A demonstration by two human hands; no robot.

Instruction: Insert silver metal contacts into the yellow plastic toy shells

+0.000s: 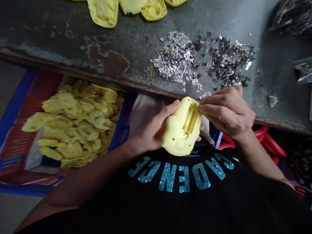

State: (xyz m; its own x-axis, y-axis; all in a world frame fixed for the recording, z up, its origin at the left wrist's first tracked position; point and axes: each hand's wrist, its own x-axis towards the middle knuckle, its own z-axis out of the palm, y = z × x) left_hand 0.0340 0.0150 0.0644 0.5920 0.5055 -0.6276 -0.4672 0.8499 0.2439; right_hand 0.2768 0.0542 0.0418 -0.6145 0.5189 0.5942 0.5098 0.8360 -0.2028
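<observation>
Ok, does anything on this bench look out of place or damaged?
The grey bench top looks worn: a rusty brown patch near its front edge shows where the surface has flaked away. Small silvery metal pieces also lie loose in a scattered heap directly on the bench, not in any container, with a few straying toward the edge.

blue rhinestone lettering (181, 177) across the chest of a black t-shirt (156, 208) reads "cadence", upside down in the head camera's view, its first letter possibly a "g". a smaller line of print (192, 155) above it, beside a yellow plastic housing (181, 126), is too small to read.
</observation>
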